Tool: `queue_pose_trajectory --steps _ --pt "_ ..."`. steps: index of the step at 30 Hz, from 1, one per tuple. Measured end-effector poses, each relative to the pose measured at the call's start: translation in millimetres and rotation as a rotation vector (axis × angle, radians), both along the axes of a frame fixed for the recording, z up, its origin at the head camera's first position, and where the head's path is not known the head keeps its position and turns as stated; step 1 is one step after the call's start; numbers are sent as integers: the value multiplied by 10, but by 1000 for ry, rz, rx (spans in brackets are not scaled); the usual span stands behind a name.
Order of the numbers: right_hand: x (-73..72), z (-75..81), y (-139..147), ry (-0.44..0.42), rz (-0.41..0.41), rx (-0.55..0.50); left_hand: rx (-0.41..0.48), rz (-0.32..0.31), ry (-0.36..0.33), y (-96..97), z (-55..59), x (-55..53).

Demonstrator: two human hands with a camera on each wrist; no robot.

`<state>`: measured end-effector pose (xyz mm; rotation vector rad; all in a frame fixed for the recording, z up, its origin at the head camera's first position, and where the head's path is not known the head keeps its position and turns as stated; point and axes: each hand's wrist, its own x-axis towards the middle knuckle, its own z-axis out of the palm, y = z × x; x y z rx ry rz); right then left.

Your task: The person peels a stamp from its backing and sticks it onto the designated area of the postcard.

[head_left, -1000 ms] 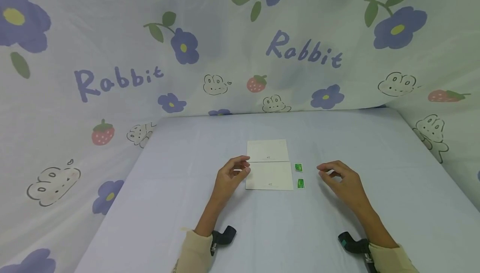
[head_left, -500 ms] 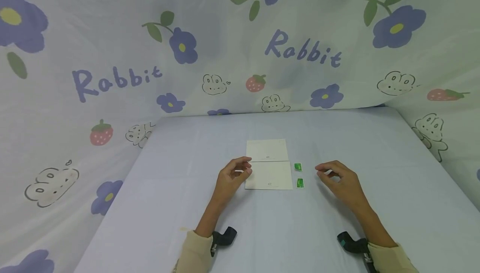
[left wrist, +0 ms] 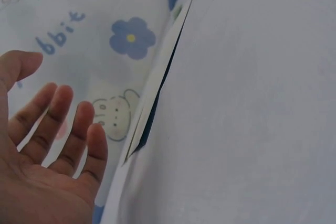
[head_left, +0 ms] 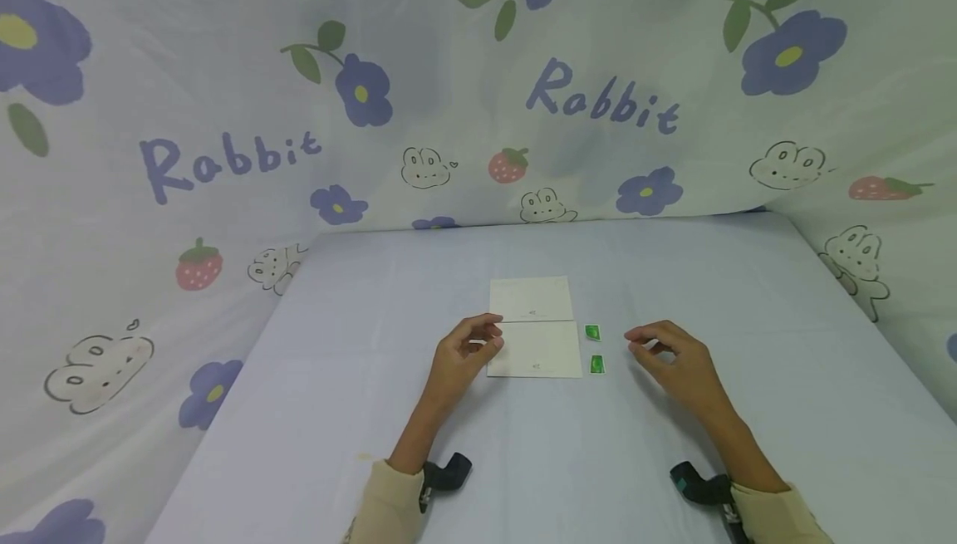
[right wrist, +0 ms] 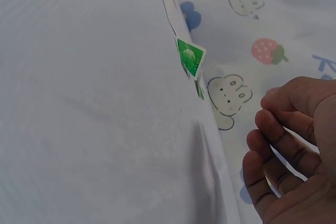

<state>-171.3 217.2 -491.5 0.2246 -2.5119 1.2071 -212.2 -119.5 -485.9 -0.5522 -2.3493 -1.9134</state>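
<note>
Two cream cards lie one behind the other on the white tabletop, a far card and a near card, each with a small printed mark near its lower edge. Right of them sit two green stamps with white borders, a far stamp and a near stamp. My left hand hovers at the cards' left side, its loosely bent fingertips overlapping their edge in the head view. My right hand is to the right of the stamps, thumb and fingers relaxed. In the wrist views, both hands hold nothing.
A rabbit-and-flower printed curtain rises behind the table and along both sides. Black wrist cameras are strapped at both cuffs, one left and one right. The white cloth covers the tabletop.
Both hands have drifted very slightly inward, the left over the cards' edge and the right toward the stamps. The head view has shifted a little. Cards and stamps stay in place.
</note>
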Motion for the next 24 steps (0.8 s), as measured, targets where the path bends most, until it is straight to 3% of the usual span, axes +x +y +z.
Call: queue_pose_trajectory --steps 9,24 --pt "5 -8 -13 -23 2 4 -16 -12 22 19 -14 4" --pt "-13 -35 -16 46 37 2 -17 -25 -15 55 -19 6"
